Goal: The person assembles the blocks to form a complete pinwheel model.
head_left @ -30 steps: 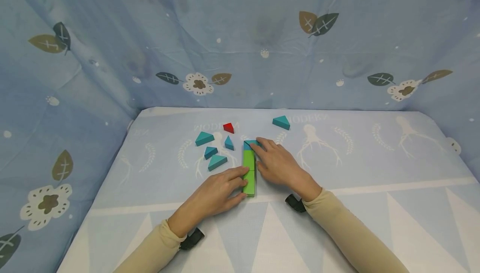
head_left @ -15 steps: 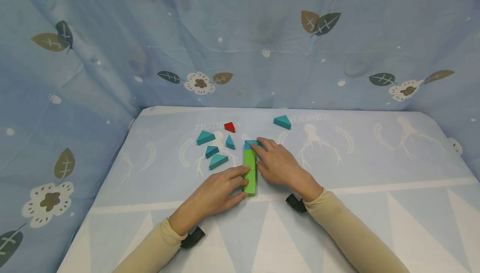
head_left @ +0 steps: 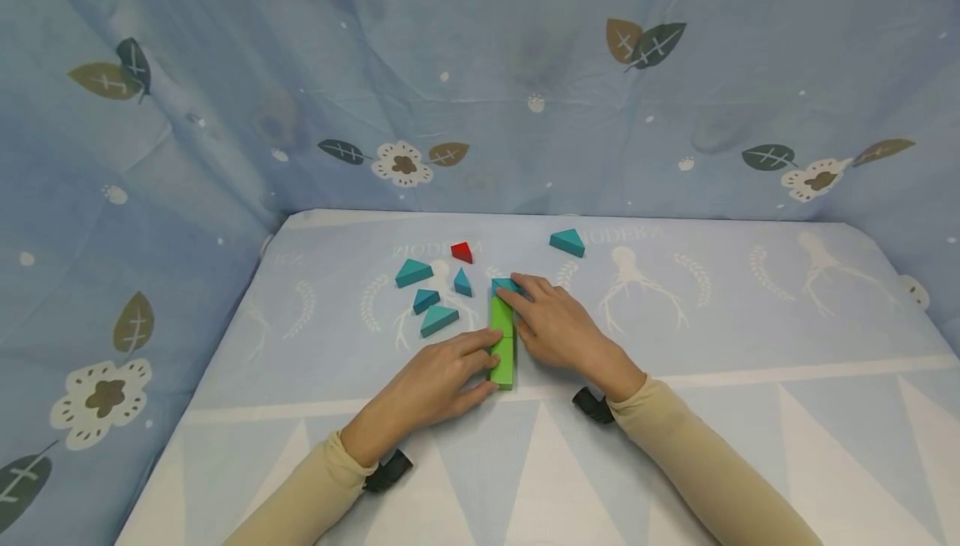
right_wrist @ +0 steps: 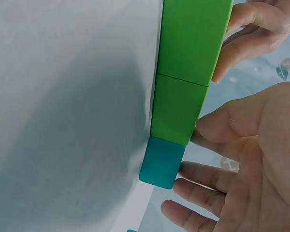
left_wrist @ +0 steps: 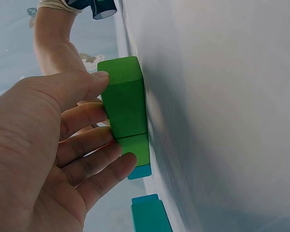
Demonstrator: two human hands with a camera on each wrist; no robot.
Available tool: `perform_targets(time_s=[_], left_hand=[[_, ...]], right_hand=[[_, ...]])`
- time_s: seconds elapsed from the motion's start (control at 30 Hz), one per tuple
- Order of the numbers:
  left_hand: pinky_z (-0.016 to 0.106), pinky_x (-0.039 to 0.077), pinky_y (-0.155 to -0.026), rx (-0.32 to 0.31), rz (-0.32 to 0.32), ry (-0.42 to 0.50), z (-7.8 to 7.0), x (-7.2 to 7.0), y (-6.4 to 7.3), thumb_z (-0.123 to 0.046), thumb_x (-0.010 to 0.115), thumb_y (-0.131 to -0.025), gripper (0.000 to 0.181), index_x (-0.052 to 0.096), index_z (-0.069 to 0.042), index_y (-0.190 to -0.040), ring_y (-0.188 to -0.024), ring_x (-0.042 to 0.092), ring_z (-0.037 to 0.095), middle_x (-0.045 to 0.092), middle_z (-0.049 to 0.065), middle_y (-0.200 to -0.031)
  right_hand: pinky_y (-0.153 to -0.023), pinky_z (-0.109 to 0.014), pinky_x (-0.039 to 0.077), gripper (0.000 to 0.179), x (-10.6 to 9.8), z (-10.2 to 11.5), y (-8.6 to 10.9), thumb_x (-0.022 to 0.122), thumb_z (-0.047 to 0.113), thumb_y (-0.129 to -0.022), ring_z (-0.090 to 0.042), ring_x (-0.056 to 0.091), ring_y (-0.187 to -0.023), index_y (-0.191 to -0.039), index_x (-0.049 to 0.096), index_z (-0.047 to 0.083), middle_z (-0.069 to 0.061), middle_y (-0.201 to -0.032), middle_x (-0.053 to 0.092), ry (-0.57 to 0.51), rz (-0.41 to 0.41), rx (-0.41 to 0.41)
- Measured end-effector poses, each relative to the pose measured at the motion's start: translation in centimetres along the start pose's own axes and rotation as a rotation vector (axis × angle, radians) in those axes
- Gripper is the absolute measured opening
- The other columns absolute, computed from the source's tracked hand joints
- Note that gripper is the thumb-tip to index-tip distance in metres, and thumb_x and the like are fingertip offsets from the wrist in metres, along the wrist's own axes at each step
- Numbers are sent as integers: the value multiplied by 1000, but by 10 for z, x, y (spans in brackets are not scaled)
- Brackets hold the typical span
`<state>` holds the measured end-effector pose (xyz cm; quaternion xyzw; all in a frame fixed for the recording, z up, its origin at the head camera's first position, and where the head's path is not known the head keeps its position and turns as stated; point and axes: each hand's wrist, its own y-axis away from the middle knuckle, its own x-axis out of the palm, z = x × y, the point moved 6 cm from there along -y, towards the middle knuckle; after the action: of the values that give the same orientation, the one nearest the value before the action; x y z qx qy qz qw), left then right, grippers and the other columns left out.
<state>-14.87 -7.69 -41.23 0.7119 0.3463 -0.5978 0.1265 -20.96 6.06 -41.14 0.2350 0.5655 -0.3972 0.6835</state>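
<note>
Two green blocks (head_left: 502,364) lie end to end in a row, with teal-blue triangular pieces (head_left: 505,283) at the far end. My left hand (head_left: 441,373) rests along the row's left side. Its thumb is at the near green block's end corner and its fingertips touch the side. On the right, my right hand (head_left: 558,325) reaches over the far end, its fingertips on the teal-blue pieces. In the right wrist view, the thumb (right_wrist: 229,121) is at the edge of the far green block (right_wrist: 180,107), and straight fingers lie by a teal end face (right_wrist: 162,162).
Left of the row lie a teal triangle block (head_left: 412,273), another teal one (head_left: 439,321), a blue one (head_left: 425,300) and a small blue one (head_left: 462,283). A red block (head_left: 462,252) sits behind them, a teal triangle (head_left: 567,242) farther right. Patterned cloth (head_left: 525,154) hangs behind.
The head view has drifted slightly. Both hands and the row of blocks keep the same positions relative to one another.
</note>
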Motion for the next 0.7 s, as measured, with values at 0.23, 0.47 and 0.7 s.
perform_targets(time_s=[0.23, 0.47, 0.7], left_hand=[[32, 50, -102, 5, 0, 8, 0, 1, 0, -26, 76, -86, 28, 73, -8, -108, -128, 56, 21, 59, 10, -136], [32, 50, -102, 8, -4, 6, 0, 0, 0, -25, 76, -86, 27, 73, -8, -106, -127, 57, 21, 60, 10, -135], [32, 50, -102, 9, -7, -5, 0, 0, 1, -25, 76, -86, 27, 73, -8, -106, -127, 57, 21, 60, 10, -135]], right_hand=[[-102, -51, 47, 45, 1, 0, 0, 52, 12, -98, -32, 45, -136, -143, 52, 12, -16, -147, 46, 15, 7, -3], [-103, -51, 46, 45, 2, 1, 0, 52, 13, -98, -32, 44, -136, -143, 51, 11, -17, -147, 46, 28, 5, -9], [-103, -51, 46, 48, 1, 2, -1, 51, 12, -97, -33, 43, -137, -144, 49, 10, -17, -149, 43, 12, 15, 8]])
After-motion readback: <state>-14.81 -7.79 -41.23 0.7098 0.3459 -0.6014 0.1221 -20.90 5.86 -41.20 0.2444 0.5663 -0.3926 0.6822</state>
